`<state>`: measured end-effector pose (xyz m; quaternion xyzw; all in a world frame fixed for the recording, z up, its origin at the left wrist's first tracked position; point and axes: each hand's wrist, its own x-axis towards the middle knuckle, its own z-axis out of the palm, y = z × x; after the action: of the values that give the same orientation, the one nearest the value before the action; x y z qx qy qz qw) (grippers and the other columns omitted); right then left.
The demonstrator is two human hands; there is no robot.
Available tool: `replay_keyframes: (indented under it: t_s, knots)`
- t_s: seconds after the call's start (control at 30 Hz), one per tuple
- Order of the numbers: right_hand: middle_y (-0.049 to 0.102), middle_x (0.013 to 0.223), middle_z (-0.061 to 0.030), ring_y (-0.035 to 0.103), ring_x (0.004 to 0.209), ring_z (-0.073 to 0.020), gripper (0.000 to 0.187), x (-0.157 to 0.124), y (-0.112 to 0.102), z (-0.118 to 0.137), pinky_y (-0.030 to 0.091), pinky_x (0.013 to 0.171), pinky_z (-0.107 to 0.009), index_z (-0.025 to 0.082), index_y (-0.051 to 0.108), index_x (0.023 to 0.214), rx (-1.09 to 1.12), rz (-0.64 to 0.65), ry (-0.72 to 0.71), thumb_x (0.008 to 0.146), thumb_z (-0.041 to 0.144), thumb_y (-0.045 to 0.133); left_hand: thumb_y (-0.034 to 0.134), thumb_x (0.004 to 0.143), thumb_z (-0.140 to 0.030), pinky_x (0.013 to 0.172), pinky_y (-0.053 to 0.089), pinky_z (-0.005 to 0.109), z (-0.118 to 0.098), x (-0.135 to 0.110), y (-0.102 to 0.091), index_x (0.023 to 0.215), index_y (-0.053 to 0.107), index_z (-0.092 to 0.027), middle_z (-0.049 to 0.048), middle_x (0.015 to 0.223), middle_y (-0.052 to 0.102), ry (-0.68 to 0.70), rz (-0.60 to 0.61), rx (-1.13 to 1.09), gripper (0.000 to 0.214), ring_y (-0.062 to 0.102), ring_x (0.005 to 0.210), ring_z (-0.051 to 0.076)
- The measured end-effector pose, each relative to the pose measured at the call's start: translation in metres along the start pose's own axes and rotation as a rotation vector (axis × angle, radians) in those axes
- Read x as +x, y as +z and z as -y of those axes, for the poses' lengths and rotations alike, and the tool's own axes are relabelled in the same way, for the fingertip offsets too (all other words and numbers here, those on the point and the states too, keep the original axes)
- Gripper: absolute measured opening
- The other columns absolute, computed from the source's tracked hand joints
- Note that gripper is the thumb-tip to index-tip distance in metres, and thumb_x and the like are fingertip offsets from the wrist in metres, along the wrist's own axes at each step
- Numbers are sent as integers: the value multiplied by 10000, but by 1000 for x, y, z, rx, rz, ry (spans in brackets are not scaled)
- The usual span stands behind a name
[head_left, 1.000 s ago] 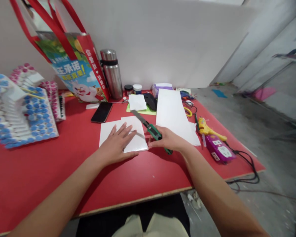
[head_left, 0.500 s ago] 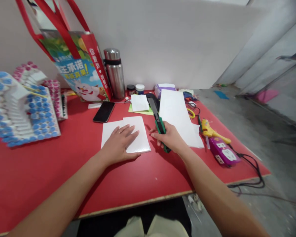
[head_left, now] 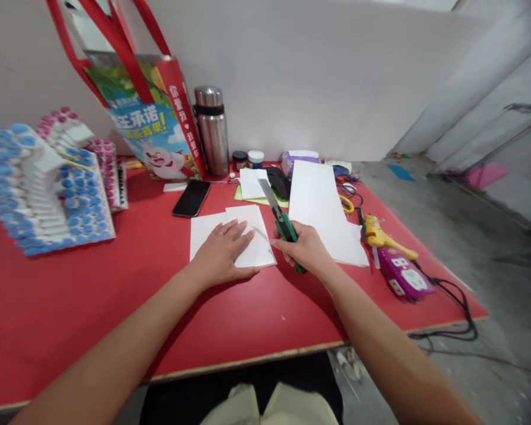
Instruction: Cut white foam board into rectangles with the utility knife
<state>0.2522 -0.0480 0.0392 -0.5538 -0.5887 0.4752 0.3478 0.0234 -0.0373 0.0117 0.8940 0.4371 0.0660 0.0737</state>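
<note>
My left hand (head_left: 223, 254) lies flat with fingers stretched out on white sheets (head_left: 256, 236) in the middle of the red table (head_left: 115, 295). My right hand (head_left: 304, 248) is closed round the green handle of a utility knife (head_left: 278, 217). Its long grey blade is extended and points away from me, just right of the sheets' edge. A long white sheet (head_left: 321, 206) lies to the right of that hand.
A black phone (head_left: 192, 198), a steel flask (head_left: 212, 130) and a red shopping bag (head_left: 150, 124) stand at the back. Blue and pink capped tube racks (head_left: 44, 189) fill the left. A yellow glue gun (head_left: 380, 235) and purple power socket (head_left: 405, 276) lie right.
The knife has swung from pointing left across the sheets to pointing away from me beside their right edge. My left hand stays flat on the paper.
</note>
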Motion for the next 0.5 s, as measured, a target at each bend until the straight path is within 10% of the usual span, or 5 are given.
replay_keyframes:
  t_s: [0.27,0.5]
  knots:
    - [593,563,55,508,417,-120,255,3,12,-8,401,444,-247,199,617,918,-133,75,37,726,293,756,567,807,-756,1226,183,513,11,-1,0,1536,407,-198,168,1636,308,55,11,-31,933,225,1525,358]
    - [617,638,39,543,485,-116,303,10,11,-12,415,514,-242,165,617,1029,-248,154,56,767,276,722,567,708,-870,1254,79,490,37,-1,-12,1617,175,-189,133,1695,78,160,249,-92,1202,36,1565,342]
